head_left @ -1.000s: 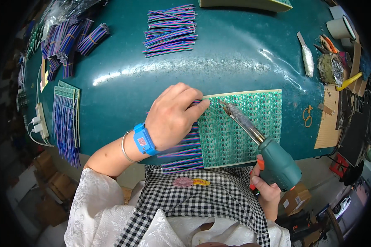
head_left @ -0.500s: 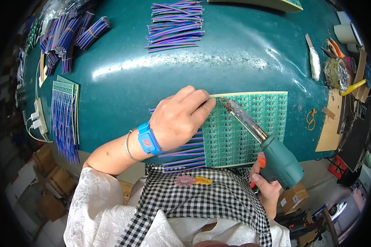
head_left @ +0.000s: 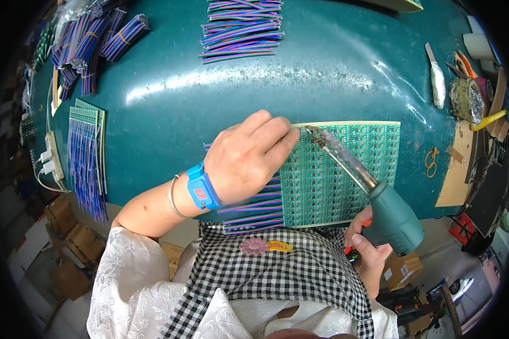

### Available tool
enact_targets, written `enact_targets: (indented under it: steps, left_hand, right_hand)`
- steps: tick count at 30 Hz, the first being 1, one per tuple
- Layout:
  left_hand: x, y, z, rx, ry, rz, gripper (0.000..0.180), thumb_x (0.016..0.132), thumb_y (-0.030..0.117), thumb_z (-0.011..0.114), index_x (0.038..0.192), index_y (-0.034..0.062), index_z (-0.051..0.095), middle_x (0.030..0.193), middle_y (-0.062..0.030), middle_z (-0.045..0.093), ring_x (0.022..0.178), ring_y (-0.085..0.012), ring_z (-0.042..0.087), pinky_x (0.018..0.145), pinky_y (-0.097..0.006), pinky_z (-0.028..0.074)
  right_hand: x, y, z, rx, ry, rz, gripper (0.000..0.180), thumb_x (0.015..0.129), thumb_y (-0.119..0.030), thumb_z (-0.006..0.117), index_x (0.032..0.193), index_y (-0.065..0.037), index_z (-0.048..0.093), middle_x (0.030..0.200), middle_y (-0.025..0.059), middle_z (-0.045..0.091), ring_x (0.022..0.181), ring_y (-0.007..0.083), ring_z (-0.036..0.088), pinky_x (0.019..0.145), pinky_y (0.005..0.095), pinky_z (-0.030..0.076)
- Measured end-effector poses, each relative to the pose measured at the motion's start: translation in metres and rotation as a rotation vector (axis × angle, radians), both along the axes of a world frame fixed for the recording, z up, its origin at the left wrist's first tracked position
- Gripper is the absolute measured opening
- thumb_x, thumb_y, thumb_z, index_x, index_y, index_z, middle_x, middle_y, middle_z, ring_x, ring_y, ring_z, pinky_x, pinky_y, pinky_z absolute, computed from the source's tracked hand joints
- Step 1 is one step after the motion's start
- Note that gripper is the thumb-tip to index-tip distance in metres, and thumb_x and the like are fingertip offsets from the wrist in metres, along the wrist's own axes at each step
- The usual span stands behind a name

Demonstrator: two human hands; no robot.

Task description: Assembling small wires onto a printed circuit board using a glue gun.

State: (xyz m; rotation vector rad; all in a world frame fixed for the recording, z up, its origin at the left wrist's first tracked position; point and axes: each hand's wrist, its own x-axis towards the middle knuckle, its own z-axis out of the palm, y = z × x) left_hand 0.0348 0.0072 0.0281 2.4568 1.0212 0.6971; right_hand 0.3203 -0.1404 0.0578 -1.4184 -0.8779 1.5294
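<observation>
A green circuit-board panel [head_left: 339, 175] lies at the table's near edge, with striped ribbon wires [head_left: 257, 212] along its left side. My left hand [head_left: 251, 150] is closed in a pinch at the panel's upper left corner; whatever its fingertips hold is hidden. One striped wire end shows left of this hand, beside the blue wristband [head_left: 202, 189]. My right hand [head_left: 367, 243] grips a green soldering gun [head_left: 393, 217] from below. Its dark metal tip slants up left to the panel's top edge, close to my left fingertips.
More ribbon wires [head_left: 243, 31] lie at the back, and banded wire bundles [head_left: 93, 48] at far left. Wired panels [head_left: 85, 152] are stacked by a power strip [head_left: 54, 158]. At right are a foil-wrapped blade [head_left: 435, 79], scissors [head_left: 431, 164] and a solder-like roll [head_left: 466, 99].
The soldering gun has shifted slightly right, its tip a little farther from my left fingertips. My left hand keeps its pinch at the panel's corner. The whole view has shifted slightly.
</observation>
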Motion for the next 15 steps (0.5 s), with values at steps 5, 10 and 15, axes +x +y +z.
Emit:
enact_targets:
  steps: [5, 10, 15]
  left_hand:
    - [0.000, -0.002, 0.001, 0.008, 0.011, 0.002, 0.038, 0.064, -0.001, 0.070, 0.102, -0.0047, 0.072, 0.097, -0.0104, 0.062, 0.072, -0.0221, 0.059, 0.057, -0.033, 0.052]
    - [-0.001, -0.001, 0.002, 0.029, 0.034, 0.005, 0.038, 0.064, 0.000, 0.071, 0.101, -0.0031, 0.073, 0.096, -0.0092, 0.063, 0.072, -0.0212, 0.059, 0.056, -0.032, 0.052]
    - [-0.003, 0.000, 0.003, 0.038, 0.045, 0.009, 0.038, 0.063, 0.001, 0.071, 0.101, -0.0010, 0.074, 0.095, -0.0076, 0.063, 0.072, -0.0201, 0.058, 0.056, -0.031, 0.051]
  right_hand:
    - [-0.009, 0.007, 0.016, -0.086, 0.062, -0.118, 0.056, 0.076, -0.006, 0.078, 0.123, 0.007, 0.051, 0.077, 0.0091, 0.056, 0.055, 0.0168, 0.056, 0.048, 0.0305, 0.050]
    - [-0.003, -0.006, 0.008, -0.088, -0.010, -0.051, 0.056, 0.076, -0.005, 0.078, 0.124, 0.006, 0.051, 0.075, 0.0090, 0.056, 0.055, 0.0178, 0.055, 0.049, 0.0312, 0.050]
    - [-0.004, -0.007, 0.005, -0.061, -0.047, -0.023, 0.052, 0.076, -0.004, 0.078, 0.119, 0.005, 0.052, 0.073, 0.0087, 0.054, 0.056, 0.0181, 0.056, 0.050, 0.0305, 0.050]
